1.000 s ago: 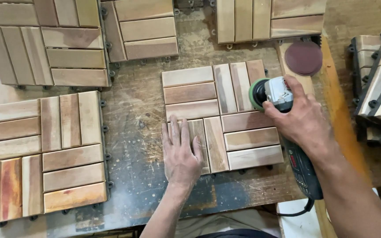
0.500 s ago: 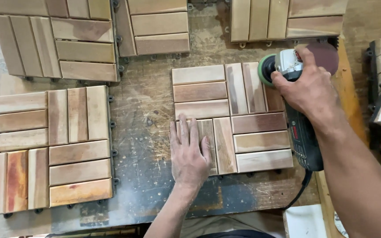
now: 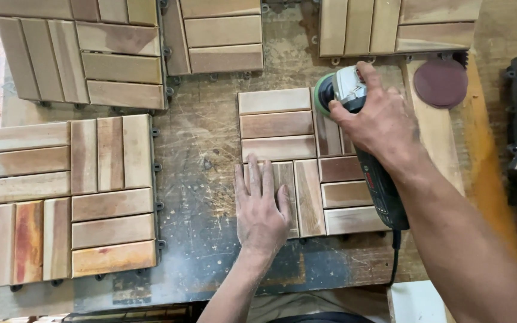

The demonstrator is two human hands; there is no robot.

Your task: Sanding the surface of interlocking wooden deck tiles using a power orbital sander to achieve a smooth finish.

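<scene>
Sander (image 3: 354, 113) gripped in right hand (image 3: 381, 122), fingers wrapped tight round its head, pad on tile's 1 o'clock corner. Wooden tile (image 3: 306, 158) sits mid-bench (image 3: 204, 155). Left hand (image 3: 261, 206) flat, fingers spread narrow, pressing tile's 7 o'clock corner. Spare sanding disc (image 3: 441, 82) at 2 o'clock.
</scene>
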